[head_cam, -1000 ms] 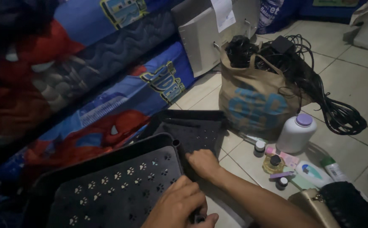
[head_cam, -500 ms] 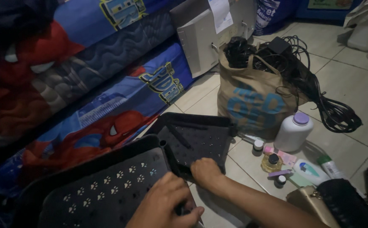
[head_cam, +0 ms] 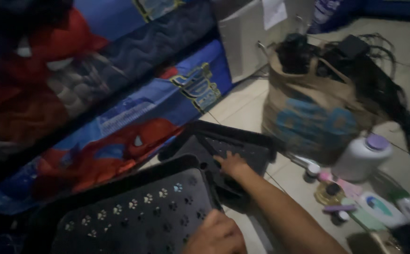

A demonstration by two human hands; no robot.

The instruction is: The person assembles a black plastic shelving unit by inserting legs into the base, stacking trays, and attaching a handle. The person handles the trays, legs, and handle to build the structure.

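On the tiled floor beside the printed mattresses, right hand [head_cam: 232,164] presses flat and open on the farther black perforated tray [head_cam: 242,146], apparently steadying it, while left hand [head_cam: 216,234], grip unclear, rests on the nearer paw-print tray [head_cam: 134,211], toiletries right.

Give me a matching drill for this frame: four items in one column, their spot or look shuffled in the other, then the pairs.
Items
1. right hand
2. left hand
3. white bottle
4. brown paper bag

Descriptions
A. stuffed with black cables, standing on the tiled floor
B. purple cap, standing to the right of the bag
C. at the bottom edge, on the black tray with paw-print holes
D. fingers pressed on the farther black tray

Pairs: 1-D, 2-C, 3-B, 4-A
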